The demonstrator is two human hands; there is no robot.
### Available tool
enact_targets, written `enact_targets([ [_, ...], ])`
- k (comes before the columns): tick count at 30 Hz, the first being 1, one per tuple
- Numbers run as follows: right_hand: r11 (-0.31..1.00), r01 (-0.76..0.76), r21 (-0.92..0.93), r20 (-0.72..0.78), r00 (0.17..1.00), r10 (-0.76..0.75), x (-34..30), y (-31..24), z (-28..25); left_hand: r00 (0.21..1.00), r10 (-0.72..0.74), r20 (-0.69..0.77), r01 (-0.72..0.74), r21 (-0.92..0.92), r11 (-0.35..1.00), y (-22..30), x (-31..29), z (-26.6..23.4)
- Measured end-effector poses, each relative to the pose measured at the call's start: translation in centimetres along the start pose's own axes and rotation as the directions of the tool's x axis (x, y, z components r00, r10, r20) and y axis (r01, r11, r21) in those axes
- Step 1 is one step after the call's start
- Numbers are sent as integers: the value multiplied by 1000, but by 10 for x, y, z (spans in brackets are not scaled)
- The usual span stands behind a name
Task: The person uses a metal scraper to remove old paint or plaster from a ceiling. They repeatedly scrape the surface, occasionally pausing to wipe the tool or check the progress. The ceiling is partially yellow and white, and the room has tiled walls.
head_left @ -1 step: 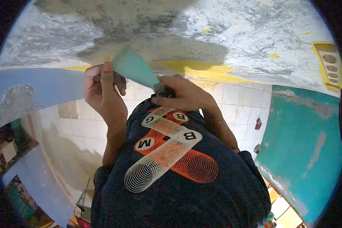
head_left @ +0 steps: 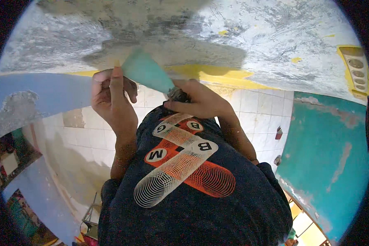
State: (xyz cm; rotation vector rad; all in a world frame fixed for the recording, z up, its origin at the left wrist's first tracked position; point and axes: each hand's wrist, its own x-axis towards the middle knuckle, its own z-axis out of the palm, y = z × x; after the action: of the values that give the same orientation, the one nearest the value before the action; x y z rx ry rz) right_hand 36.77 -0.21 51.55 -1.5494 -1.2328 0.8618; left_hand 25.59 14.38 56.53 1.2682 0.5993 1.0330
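Gripping the teal scraper (head_left: pixel 155 78) by its dark handle (head_left: pixel 178 95) near the mottled wall (head_left: pixel 283 37), the right hand (head_left: pixel 203 99) seemingly needed a steady angle; left hand (head_left: pixel 115 96) part-curled beside the blade (head_left: pixel 141 67), its hold unclear.

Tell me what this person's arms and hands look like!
The left hand and right hand wear no gloves. The forearms are bare too. Dark sleeves, matching the dark shirt, cover the arms higher up.
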Motion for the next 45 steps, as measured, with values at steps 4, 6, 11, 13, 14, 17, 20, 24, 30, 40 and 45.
enact_targets([
  [4,972,-210,108,13,978,210,2,-3,-10,990,-19,142,11,54,998,-2,3,-2],
  [6,957,-272,100,-18,961,275,-2,6,-11,985,-44,164,29,94,995,-4,4,-4],
  [11,896,-426,-127,-314,874,371,-53,119,3,988,-93,122,78,123,989,-5,1,-6],
  [13,848,-522,-88,-478,770,424,-92,190,16,987,-89,133,76,95,992,-6,6,-8],
  [14,792,-609,-37,-526,686,503,-108,207,18,988,-78,132,68,84,994,-8,8,-8],
  [17,786,-605,132,-717,489,497,-172,291,34,985,-112,128,104,71,992,-7,10,-8],
  [20,623,-511,592,-688,81,721,-168,262,25,985,-109,132,101,66,993,-10,9,-7],
  [24,766,-435,473,-811,125,572,-174,266,-8,977,-154,147,142,91,986,-12,8,-2],
  [30,698,-457,552,-721,158,675,-170,286,-22,969,-178,172,163,99,982,-13,10,4],
  [40,411,-670,618,-591,-51,805,-253,377,33,949,-215,233,199,89,976,-20,6,9],
  [45,748,-418,516,-810,46,584,-235,359,44,936,-216,279,209,56,976,-27,1,7],
])
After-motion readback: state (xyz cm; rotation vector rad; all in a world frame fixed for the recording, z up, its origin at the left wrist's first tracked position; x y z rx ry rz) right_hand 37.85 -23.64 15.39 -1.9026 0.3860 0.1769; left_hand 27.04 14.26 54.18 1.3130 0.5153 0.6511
